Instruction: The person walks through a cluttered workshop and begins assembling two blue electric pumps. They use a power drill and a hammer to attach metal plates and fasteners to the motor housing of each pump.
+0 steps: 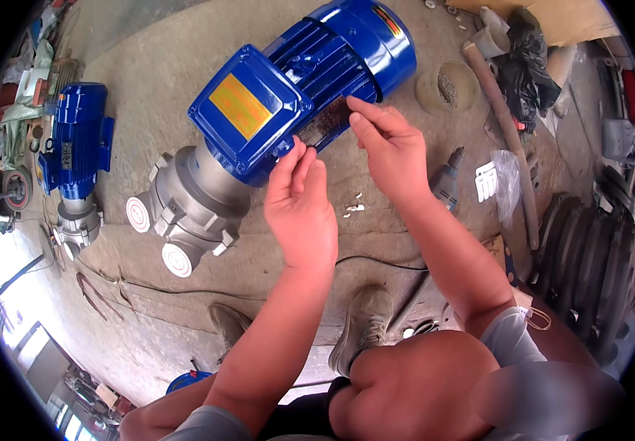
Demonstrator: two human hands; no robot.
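Observation:
A blue electric motor with a grey metal pump head (203, 180) lies on the floor ahead of me; its blue terminal box (207, 92) bears a yellow label (241, 106). Along the motor's finned side (361, 67) sits a thin, dark, shiny rectangular plate (326, 123). My left hand (302, 209) pinches at the plate's near left corner, beside the terminal box. At the plate's far right end, the thumb and forefinger of my right hand (391, 151) close on its edge. The fingertips partly cover both ends.
A second blue motor (80, 140) stands at the left. To the right are a power tool (447, 178), white plastic pieces (486, 181), a bowl of small parts (446, 87), a long pipe (505, 140) and stacked dark rings (582, 257). A cable (185, 292) crosses the floor by my shoes.

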